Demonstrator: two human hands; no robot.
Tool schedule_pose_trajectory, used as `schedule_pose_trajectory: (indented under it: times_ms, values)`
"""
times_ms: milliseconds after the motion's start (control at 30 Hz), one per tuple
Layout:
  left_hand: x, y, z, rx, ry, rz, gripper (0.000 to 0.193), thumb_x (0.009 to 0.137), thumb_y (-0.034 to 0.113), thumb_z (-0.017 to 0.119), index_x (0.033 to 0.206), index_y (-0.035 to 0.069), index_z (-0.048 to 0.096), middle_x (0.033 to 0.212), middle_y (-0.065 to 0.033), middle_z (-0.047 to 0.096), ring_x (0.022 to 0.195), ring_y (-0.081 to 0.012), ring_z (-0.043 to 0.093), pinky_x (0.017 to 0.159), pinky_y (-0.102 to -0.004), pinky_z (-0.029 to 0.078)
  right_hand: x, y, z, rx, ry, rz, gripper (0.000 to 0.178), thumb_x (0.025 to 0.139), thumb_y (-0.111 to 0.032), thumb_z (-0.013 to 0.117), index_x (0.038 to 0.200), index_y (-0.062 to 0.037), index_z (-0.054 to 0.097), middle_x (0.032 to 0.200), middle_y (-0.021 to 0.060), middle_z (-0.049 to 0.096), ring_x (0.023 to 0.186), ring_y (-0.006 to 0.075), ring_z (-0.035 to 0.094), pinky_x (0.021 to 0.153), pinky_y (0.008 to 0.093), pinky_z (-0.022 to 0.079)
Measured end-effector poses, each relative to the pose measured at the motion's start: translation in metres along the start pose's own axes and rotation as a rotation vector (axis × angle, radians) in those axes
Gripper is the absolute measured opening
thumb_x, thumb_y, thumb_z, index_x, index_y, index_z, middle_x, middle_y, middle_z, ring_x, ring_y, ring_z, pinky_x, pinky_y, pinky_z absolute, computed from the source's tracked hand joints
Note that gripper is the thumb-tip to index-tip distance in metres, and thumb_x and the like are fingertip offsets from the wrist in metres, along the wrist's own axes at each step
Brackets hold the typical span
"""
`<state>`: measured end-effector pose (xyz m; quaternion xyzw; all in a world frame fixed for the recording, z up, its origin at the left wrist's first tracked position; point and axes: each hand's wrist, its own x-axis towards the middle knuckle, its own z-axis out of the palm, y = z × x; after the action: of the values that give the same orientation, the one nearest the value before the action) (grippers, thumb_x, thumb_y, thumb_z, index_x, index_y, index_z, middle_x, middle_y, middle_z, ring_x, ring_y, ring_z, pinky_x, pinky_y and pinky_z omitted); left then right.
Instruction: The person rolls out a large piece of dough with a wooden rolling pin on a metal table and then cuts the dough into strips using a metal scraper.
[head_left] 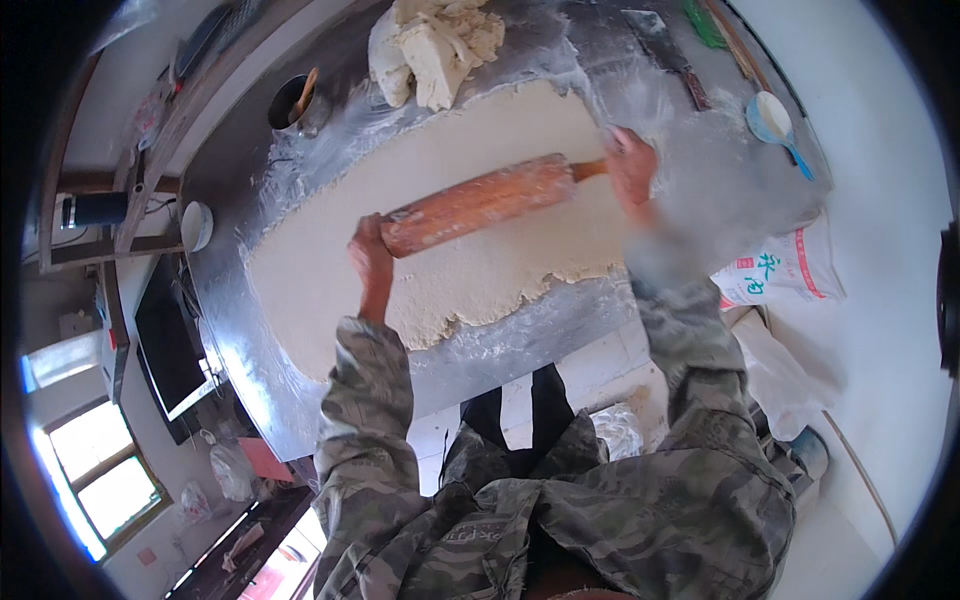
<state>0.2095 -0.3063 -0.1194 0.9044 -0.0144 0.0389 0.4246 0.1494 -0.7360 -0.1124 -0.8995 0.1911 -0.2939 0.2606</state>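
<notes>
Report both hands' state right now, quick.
Left hand: closed at the left end of the rolling pin, its grip hiding the handle.
Right hand: closed on the pin's right handle.

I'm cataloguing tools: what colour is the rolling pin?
Rolling pin: reddish-brown with whitish patches, head view.

Rolling pin (478,206) across flattened dough (440,285), hands (632,170) apparently around both handles (589,169).
</notes>
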Motion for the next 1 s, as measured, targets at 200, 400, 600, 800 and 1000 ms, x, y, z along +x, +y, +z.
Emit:
schedule_pose_trajectory:
  times_ms: [200, 400, 600, 800, 1000]
  values:
    - [-0.11, -0.091, -0.018, 0.253, 0.055, 0.004, 0.021, 0.098, 0.024, 0.048, 0.09, 0.009, 0.061, 0.078, -0.0195, 0.062, 0.069, -0.0405, 0.063, 0.058, -0.0486, 0.045, -0.127, -0.005, 0.031, -0.082, -0.089, -0.089, 0.019, 0.082, -0.009, 0.065, 0.099, -0.0128, 0.072, 0.083, 0.0082, 0.065, 0.077, 0.028, 0.063, 0.066, 0.0396, 0.051]
    - [-0.174, -0.089, -0.042, 0.375, -0.135, -0.013, 0.019, 0.096, 0.022, 0.047, 0.087, 0.013, 0.061, 0.088, -0.0113, 0.064, 0.073, -0.0383, 0.064, 0.061, -0.048, 0.049, -0.173, -0.009, -0.015, -0.159, -0.107, -0.055, 0.016, 0.086, -0.012, 0.065, 0.1, -0.0086, 0.071, 0.086, 0.0097, 0.068, 0.078, 0.0294, 0.065, 0.069, 0.0396, 0.051]
    - [-0.076, -0.071, -0.081, 0.269, -0.041, -0.165, 0.029, 0.098, 0.029, 0.046, 0.087, 0.008, 0.063, 0.082, -0.0196, 0.065, 0.072, -0.0432, 0.062, 0.059, -0.0498, 0.047, -0.149, -0.058, 0.014, 0.049, -0.084, 0.084, 0.014, 0.089, -0.015, 0.063, 0.099, -0.0086, 0.07, 0.089, 0.0108, 0.069, 0.08, 0.0311, 0.067, 0.072, 0.0406, 0.052]
    - [-0.153, -0.143, -0.107, 0.276, -0.116, -0.061, 0.034, 0.099, 0.034, 0.046, 0.088, 0.007, 0.064, 0.078, -0.0226, 0.064, 0.072, -0.0455, 0.061, 0.062, -0.0521, 0.047, -0.251, -0.081, -0.016, -0.102, -0.165, 0.133, 0.015, 0.087, -0.016, 0.064, 0.098, -0.0115, 0.072, 0.087, 0.0106, 0.068, 0.077, 0.0325, 0.065, 0.069, 0.041, 0.051]
    - [-0.078, -0.121, -0.149, 0.236, -0.12, 0.018, 0.033, 0.097, 0.033, 0.053, 0.084, 0.006, 0.065, 0.077, -0.0186, 0.066, 0.071, -0.0423, 0.063, 0.061, -0.0496, 0.048, -0.306, -0.144, -0.066, 0.026, -0.317, 0.373, 0.022, 0.085, -0.023, 0.068, 0.099, -0.0058, 0.072, 0.087, 0.0135, 0.067, 0.072, 0.0304, 0.066, 0.065, 0.0392, 0.052]
